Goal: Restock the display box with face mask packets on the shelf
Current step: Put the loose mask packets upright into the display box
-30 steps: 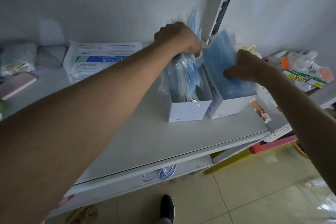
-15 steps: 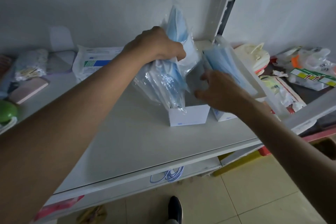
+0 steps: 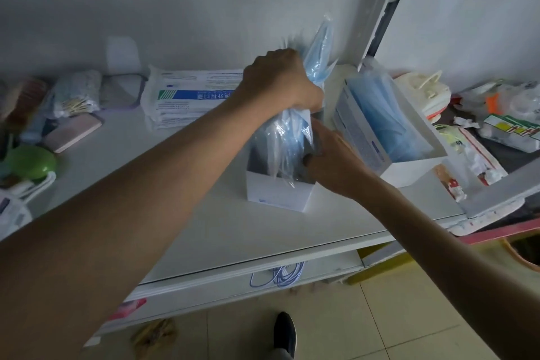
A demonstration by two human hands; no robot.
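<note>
- Several odd items crowd the far left of the white shelf (image 3: 204, 231): a green round object (image 3: 30, 161), a pinkish flat box (image 3: 73, 132) and a clear bag of small sticks (image 3: 76, 95).
- Next along, a flat white pack with a blue band (image 3: 187, 96) lies against the back wall.
- One bare arm reaches in from the lower left; its left hand (image 3: 279, 79) is clenched in a fist around the middle of a bundle of face mask packets (image 3: 292, 140), blue masks in clear wrap. The bundle stands nearly upright, its top poking above the fist and its bottom end down inside the display box (image 3: 277, 194).
- That open white box sits on the shelf near its middle.
- At the box's right side the right hand (image 3: 336, 161) presses against the lower part of the bundle, fingers curled toward the plastic; whether they pinch it cannot be told.
- Just right of that hand stands a second white box (image 3: 409, 164), tilted and filled with blue masks (image 3: 382, 120).
- Further right, mixed packets and wrappers (image 3: 502, 126) lie on a neighbouring shelf.
- Below, a dark shoe (image 3: 285, 333) shows on the tiled floor.
</note>
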